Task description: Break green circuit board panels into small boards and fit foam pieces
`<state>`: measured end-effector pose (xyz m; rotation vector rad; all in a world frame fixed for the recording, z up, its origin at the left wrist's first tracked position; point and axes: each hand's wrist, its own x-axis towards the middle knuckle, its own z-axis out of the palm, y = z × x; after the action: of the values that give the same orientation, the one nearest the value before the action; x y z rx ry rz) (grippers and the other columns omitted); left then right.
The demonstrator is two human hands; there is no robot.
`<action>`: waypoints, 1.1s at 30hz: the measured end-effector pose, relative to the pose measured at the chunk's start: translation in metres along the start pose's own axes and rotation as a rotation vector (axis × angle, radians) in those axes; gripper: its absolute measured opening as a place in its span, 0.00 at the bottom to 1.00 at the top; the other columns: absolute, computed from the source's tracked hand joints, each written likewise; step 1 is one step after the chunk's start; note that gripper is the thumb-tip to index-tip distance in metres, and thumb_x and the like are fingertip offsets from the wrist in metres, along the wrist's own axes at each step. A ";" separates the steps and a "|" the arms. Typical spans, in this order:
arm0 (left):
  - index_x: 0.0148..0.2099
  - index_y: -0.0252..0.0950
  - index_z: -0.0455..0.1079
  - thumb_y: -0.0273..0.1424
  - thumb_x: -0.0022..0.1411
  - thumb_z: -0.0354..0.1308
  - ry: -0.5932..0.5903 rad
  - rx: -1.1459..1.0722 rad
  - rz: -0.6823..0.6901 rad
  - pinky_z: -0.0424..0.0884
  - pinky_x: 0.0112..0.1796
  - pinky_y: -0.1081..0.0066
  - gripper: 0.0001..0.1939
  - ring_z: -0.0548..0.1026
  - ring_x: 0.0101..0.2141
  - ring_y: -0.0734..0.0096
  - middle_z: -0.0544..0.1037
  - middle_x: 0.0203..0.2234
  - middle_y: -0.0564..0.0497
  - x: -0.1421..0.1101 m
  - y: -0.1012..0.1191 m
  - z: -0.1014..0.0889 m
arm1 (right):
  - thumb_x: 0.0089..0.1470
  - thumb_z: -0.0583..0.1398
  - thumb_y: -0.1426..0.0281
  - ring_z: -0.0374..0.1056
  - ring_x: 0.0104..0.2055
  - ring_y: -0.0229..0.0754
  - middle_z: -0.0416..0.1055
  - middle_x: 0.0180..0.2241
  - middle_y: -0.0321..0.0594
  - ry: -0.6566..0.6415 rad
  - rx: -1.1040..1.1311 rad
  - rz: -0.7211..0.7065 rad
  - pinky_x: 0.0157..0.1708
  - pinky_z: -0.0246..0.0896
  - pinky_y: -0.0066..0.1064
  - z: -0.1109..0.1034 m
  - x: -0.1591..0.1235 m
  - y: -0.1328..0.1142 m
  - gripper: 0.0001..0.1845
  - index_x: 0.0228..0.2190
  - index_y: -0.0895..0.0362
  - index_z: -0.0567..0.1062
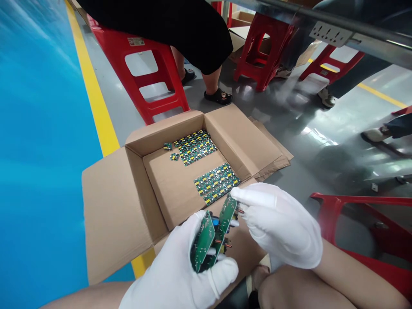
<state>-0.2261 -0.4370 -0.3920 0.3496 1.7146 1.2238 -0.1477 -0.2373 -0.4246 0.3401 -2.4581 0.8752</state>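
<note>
My left hand [185, 266], in a white glove, is closed around several green circuit boards [204, 240] with their soldered sides facing up and components between them. My right hand [280, 223], also gloved, pinches the upper end of another circuit board [228, 212], whose lower end is beside the boards in my left hand. Both hands are over the near flap of an open cardboard box [167, 189]. Inside it, boards with yellow parts lie in one block [217, 182] at the near right and another block [196, 147] at the back. Two loose boards [174, 157] lie beside the back block.
A red stool [157, 81] stands behind the box, with a seated person in black on it. More red stools [262, 51] and people's legs are under the metal-edged table. Another red stool [363, 199] is at my right. Flattened cardboard [273, 165] lies beside the box.
</note>
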 end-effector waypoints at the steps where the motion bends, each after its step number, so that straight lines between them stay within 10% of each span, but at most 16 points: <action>1: 0.46 0.36 0.65 0.45 0.54 0.61 -0.012 0.003 0.007 0.69 0.27 0.73 0.22 0.71 0.26 0.69 0.70 0.22 0.54 0.001 -0.001 0.000 | 0.56 0.57 0.74 0.71 0.52 0.46 0.73 0.51 0.42 0.026 -0.007 -0.062 0.52 0.69 0.39 0.001 0.001 0.000 0.15 0.46 0.50 0.71; 7: 0.39 0.36 0.65 0.41 0.55 0.59 0.053 0.153 0.156 0.69 0.27 0.73 0.14 0.70 0.25 0.70 0.72 0.23 0.53 0.005 -0.005 0.000 | 0.56 0.57 0.77 0.72 0.47 0.43 0.74 0.47 0.45 0.143 0.216 0.200 0.47 0.71 0.38 0.002 0.014 -0.013 0.18 0.48 0.53 0.69; 17: 0.42 0.40 0.68 0.39 0.62 0.51 0.316 1.165 0.299 0.68 0.29 0.66 0.11 0.78 0.28 0.56 0.78 0.28 0.49 0.030 -0.020 -0.010 | 0.64 0.50 0.59 0.63 0.19 0.33 0.71 0.23 0.33 -0.286 0.524 0.745 0.21 0.60 0.25 0.008 0.023 -0.005 0.19 0.40 0.58 0.74; 33: 0.37 0.36 0.71 0.27 0.65 0.43 0.370 1.322 0.395 0.70 0.27 0.64 0.14 0.78 0.24 0.55 0.76 0.22 0.46 0.046 -0.033 -0.012 | 0.60 0.52 0.64 0.71 0.29 0.40 0.75 0.29 0.40 -0.328 -0.399 0.503 0.29 0.57 0.28 0.021 0.029 -0.014 0.11 0.32 0.55 0.70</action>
<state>-0.2490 -0.4271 -0.4438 1.3345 2.6874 0.1946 -0.1747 -0.2635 -0.4155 -0.3163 -3.0098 0.5124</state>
